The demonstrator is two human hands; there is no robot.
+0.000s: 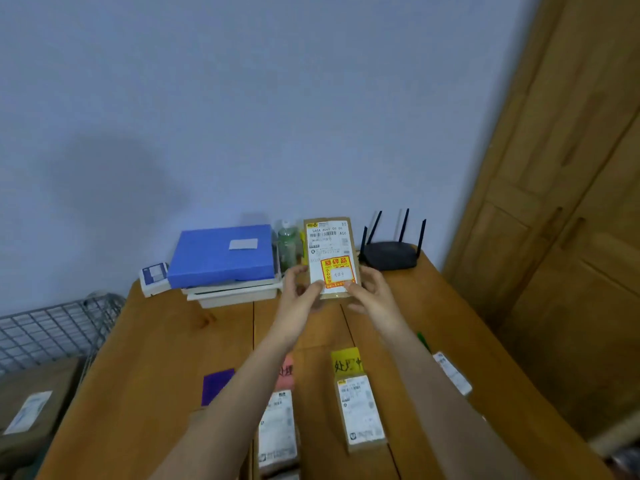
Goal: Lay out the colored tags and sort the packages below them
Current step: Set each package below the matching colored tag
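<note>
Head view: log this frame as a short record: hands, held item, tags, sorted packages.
left hand: grips held package's lower left edge
right hand: grips lower right edge
held item: brown cardboard package with yellow-red sticker, raised upright
tags on wooden table: purple tag, pink tag, yellow tag
sorted: labelled package below pink, another package below yellow

Both arms outstretched, left hand (300, 293) and right hand (371, 292) raised, fingers curled in grip

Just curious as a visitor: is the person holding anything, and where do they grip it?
Yes: a brown package, held upright by its lower end, left hand and right hand at either bottom corner.
</note>
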